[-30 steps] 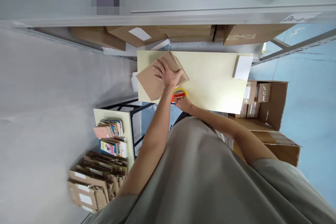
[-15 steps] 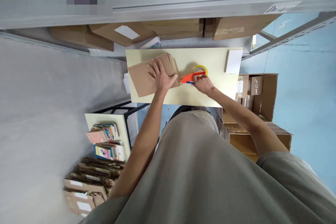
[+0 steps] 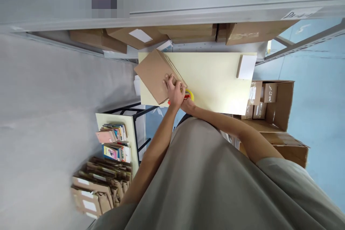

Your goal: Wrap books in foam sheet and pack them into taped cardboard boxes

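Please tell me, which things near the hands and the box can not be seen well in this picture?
- Tape dispenser, head view: mostly hidden behind the left hand and right hand.
- Right hand's fingers: covered by the left hand; grip unclear.
- Cardboard box: its contents are hidden by the closed lid.
- Label on the shelf: writing too small.

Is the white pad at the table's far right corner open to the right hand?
Probably yes: the white pad lies alone on bare table; nothing stands between it and the right hand, though that hand holds the tape dispenser.

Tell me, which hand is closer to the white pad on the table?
Right. The right hand is nearer the white pad; the left hand rests farther away on the cardboard box.
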Available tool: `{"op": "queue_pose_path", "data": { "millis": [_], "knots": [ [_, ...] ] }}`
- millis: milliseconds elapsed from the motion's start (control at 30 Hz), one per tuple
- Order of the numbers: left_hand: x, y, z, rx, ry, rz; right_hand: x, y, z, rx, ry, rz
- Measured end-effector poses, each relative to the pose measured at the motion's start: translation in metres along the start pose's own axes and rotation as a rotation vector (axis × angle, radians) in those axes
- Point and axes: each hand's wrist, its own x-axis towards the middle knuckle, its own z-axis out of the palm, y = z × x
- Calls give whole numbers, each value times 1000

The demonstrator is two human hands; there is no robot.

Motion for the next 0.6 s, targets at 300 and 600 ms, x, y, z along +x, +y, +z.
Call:
{"op": "queue_pose_path", "data": {
  "millis": [300,600],
  "knots": [
    [-18,-17,-5,-45,-18,90,-98,109,-20,-168,-28,232],
    [-22,-6,-13,-134,-68,51,-55,101,-60,-186,59,230]
  ]
}}
